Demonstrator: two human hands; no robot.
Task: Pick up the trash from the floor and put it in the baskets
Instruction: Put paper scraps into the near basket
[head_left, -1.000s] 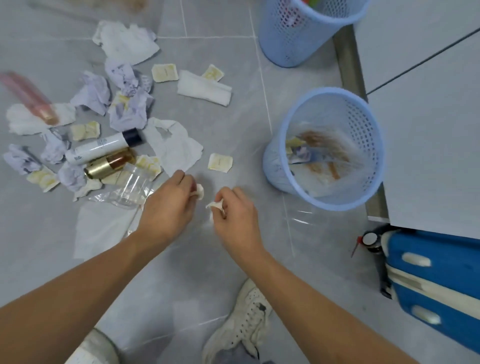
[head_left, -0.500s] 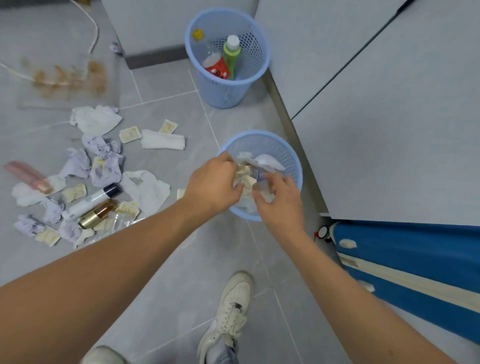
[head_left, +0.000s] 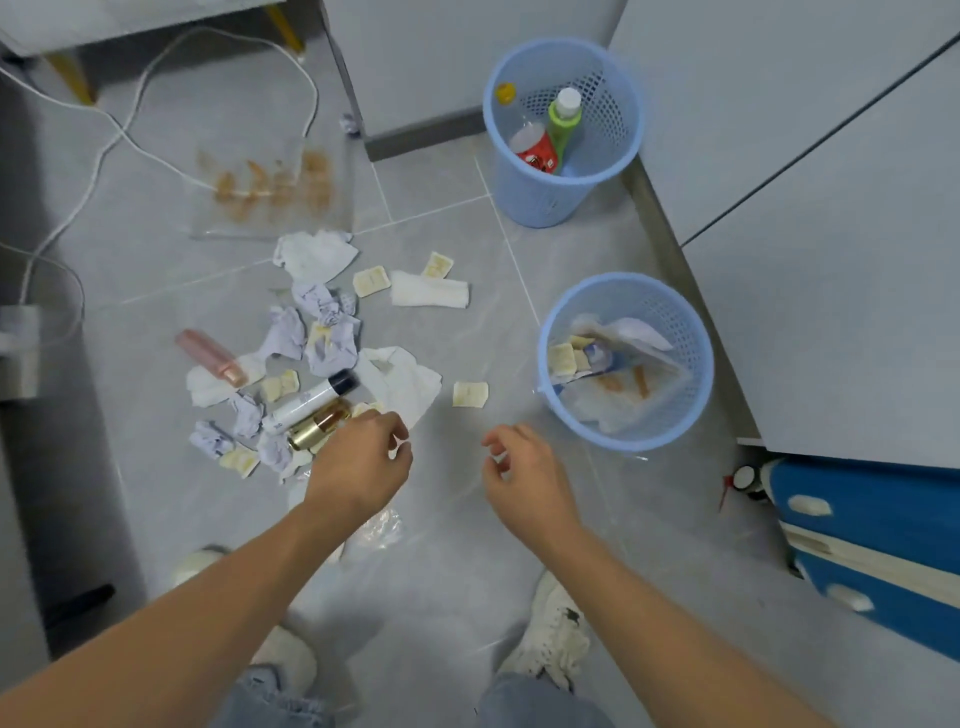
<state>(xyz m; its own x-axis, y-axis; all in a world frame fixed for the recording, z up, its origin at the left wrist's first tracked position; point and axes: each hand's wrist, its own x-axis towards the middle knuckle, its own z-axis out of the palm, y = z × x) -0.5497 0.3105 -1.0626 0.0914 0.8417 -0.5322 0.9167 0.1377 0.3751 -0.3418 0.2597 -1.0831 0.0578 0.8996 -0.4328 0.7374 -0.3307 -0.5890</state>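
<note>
Both hands, left hand (head_left: 358, 462) and right hand (head_left: 524, 467), hang loosely curled, apparently holding nothing. Trash (head_left: 322, 338) lies scattered on the floor (head_left: 467, 545), left of the near basket (head_left: 626, 364).

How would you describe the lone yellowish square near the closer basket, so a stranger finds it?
Start at the nearer blue basket. On the floor to its left lies one small yellowish square. Unlike the other squares, it sits apart from the trash pile, touching nothing.

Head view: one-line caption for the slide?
Both hands, left and right, hover empty over floor litter beside the near basket of paper scraps; the far basket holds bottles.
</note>
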